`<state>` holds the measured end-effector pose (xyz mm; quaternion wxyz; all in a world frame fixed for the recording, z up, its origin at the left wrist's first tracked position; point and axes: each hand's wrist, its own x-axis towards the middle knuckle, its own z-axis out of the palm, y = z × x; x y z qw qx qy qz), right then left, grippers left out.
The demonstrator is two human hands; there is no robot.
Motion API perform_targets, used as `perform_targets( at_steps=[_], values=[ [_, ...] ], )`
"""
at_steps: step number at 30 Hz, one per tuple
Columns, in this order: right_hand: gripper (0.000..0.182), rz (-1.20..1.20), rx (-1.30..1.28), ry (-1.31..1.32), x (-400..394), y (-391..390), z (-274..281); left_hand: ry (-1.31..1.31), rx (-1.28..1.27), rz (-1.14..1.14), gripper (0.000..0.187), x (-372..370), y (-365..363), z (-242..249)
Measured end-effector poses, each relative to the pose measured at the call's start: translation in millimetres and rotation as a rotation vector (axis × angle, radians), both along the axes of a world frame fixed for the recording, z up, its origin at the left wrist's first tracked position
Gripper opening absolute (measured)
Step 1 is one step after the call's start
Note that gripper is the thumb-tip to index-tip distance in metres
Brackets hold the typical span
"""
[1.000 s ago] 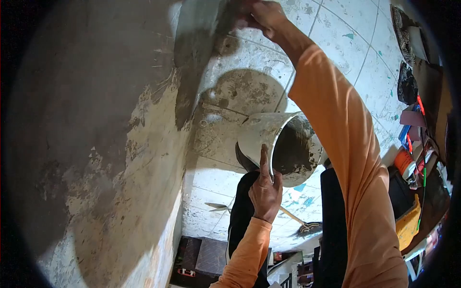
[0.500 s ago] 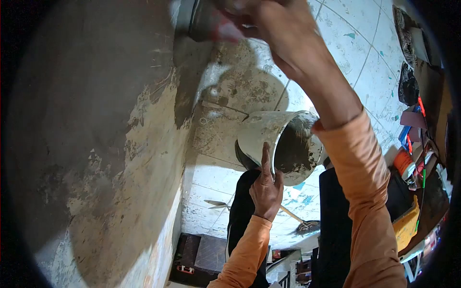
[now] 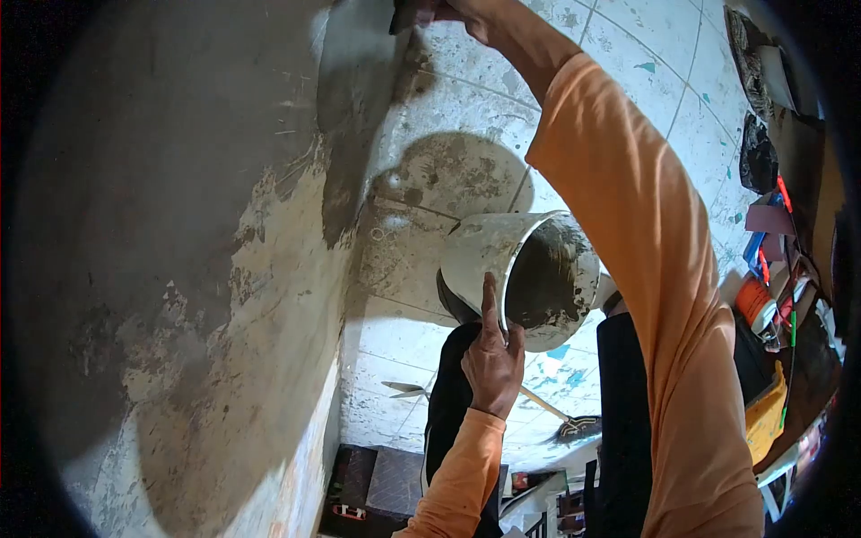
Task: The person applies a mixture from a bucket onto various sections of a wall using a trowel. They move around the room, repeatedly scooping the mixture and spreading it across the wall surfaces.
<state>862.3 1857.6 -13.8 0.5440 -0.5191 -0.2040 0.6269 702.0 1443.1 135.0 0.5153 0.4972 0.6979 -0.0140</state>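
My left hand (image 3: 491, 359) grips the rim of a plaster-smeared white bucket (image 3: 484, 251), forefinger pointing up along its side. The bucket is tilted, and its dark, mortar-coated inside faces right. My right hand (image 3: 453, 11) is raised to the top edge of the view, mostly cut off, shut on the dark handle of a trowel (image 3: 401, 16) held against the wall (image 3: 179, 224). A strip of wet grey plaster (image 3: 339, 161) runs down the wall's edge below the trowel. My orange sleeve (image 3: 628, 224) crosses the view.
Far below lies a stained tiled floor (image 3: 655, 54) with a small trowel (image 3: 404, 388) and a long-handled brush (image 3: 574, 426). An orange container (image 3: 755, 305) and piled clutter (image 3: 789, 224) line the right. Dark boxes (image 3: 377, 475) sit at the wall's foot.
My right hand swung back toward the camera with the trowel half a second ago, then returned to the wall's top edge. The bucket and my left hand stayed almost still.
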Motion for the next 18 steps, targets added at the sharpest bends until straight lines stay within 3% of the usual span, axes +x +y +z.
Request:
perform_targets(
  at_steps=[3, 7, 9, 10, 14, 16, 18],
  values=[
    [0.027, 0.032, -0.058, -0.207, -3.6, -8.5, 55.8, -0.019, 0.009, -0.020, 0.094, -0.2, -2.4, -1.8],
    [0.016, 0.139, 0.157, 0.032, 7.1, -88.7, 142.4, -0.003, 0.100, -0.020, 0.093, 1.2, -2.7, -0.7],
    [0.011, 0.053, 0.110, -0.067, 15.1, -122.0, 133.3, -0.011, 0.050, -0.029, 0.092, -1.0, -2.5, -2.2],
    [0.025, -0.039, 0.051, -0.168, 16.7, -139.3, 118.5, -0.006, 0.047, -0.034, 0.092, -2.0, -3.9, -0.9],
    [0.029, -0.124, 0.394, -0.215, -11.3, -179.2, 29.9, 0.002, 0.076, -0.044, 0.093, 2.5, -4.4, -0.2],
    [0.028, -0.279, 0.212, -0.369, -55.1, -181.7, 32.9, 0.012, 0.057, -0.056, 0.093, 4.2, -9.8, 0.6],
    [0.030, -0.319, 0.103, -0.209, -95.7, -183.6, 34.6, 0.031, 0.059, -0.041, 0.085, 7.0, -17.7, 0.0]
  ],
)
